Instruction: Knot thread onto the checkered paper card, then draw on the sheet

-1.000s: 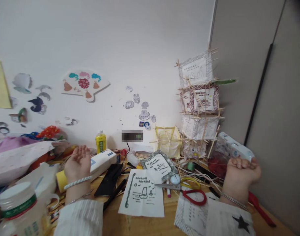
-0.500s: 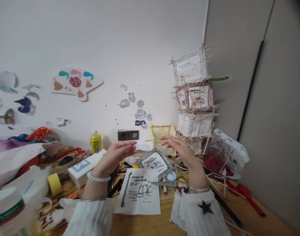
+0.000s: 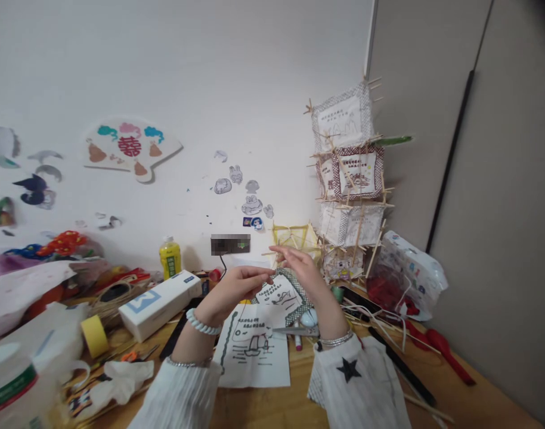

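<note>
My left hand point(image 3: 237, 289) hovers over the table with its fingers stretched out toward the right and nothing visible in them. Close by, my right hand point(image 3: 302, 274) is raised too, fingers extended to the left; the fingertips of both hands nearly meet. Below them lies a white sheet with a boat drawing point(image 3: 254, 351). Behind it, partly covered by my hands, is a drawing with a dark patterned border point(image 3: 279, 295). A pair of scissors point(image 3: 294, 331) rests across the sheet's right edge, beside a marker point(image 3: 298, 342).
A tower of sticks and paper panels point(image 3: 357, 173) stands at the back right. On the left are a white box point(image 3: 160, 304), yellow tape roll point(image 3: 94, 336), yellow-labelled bottle point(image 3: 170, 259) and large clear jar point(image 3: 13, 381). A red ribbon point(image 3: 449, 357) lies at right.
Both hands have moved inward and closer together, the left to the right and the right to the left. More of the white box shows. The view has shifted slightly.
</note>
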Demonstrator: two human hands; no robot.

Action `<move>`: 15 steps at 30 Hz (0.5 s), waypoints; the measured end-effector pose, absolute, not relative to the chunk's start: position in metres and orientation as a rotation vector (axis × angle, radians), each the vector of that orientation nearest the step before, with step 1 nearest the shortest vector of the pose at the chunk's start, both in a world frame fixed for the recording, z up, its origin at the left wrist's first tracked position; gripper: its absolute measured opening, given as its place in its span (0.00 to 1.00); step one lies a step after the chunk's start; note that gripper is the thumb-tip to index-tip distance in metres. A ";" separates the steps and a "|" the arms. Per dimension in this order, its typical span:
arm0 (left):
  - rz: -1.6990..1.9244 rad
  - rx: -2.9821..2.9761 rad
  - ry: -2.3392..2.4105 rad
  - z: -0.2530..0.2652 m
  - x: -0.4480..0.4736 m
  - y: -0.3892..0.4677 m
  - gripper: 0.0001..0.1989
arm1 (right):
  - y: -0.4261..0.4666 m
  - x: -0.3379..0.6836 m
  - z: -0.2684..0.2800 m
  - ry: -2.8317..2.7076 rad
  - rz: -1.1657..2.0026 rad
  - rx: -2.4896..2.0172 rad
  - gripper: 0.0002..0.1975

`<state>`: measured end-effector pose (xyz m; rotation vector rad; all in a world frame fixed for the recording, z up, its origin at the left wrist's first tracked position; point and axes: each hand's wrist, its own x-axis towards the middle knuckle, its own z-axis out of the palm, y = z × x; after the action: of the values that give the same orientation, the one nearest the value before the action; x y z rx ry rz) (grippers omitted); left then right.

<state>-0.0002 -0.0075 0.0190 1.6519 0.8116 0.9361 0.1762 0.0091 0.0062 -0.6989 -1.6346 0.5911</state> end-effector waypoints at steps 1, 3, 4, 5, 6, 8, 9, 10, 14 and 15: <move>0.937 1.651 0.827 0.018 0.002 -0.007 0.17 | 0.012 0.179 0.005 -1.608 0.500 -0.753 0.18; 0.934 1.670 0.869 0.017 0.005 -0.007 0.18 | 0.014 0.184 0.006 -1.588 0.277 -0.848 0.17; 0.931 1.691 0.900 0.015 0.007 -0.006 0.18 | 0.013 0.186 0.007 -1.601 0.189 -0.870 0.16; 0.932 1.720 0.932 0.014 0.009 -0.005 0.19 | 0.010 0.187 0.009 -1.633 0.142 -0.873 0.16; 0.935 1.757 0.955 0.012 0.011 -0.004 0.20 | 0.006 0.187 0.011 -1.679 0.139 -0.854 0.16; 0.930 1.852 0.952 0.010 0.015 -0.004 0.20 | -0.004 0.182 0.016 -1.785 0.232 -0.767 0.16; 0.920 1.902 0.923 0.009 0.017 -0.004 0.19 | -0.008 0.177 0.018 -1.827 0.296 -0.721 0.16; 0.907 1.949 0.881 0.008 0.019 -0.004 0.17 | -0.012 0.172 0.019 -1.859 0.358 -0.681 0.16; 0.930 2.014 0.807 0.004 0.023 -0.003 0.12 | -0.012 0.154 0.018 -1.867 0.518 -0.630 0.16; 0.943 2.004 0.811 0.003 0.023 -0.002 0.13 | -0.011 0.153 0.016 -1.843 0.561 -0.646 0.17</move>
<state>0.0232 -0.0018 0.0034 2.0037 0.8111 0.9431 0.1530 -0.0106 0.0160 -0.6464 -1.8434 0.5605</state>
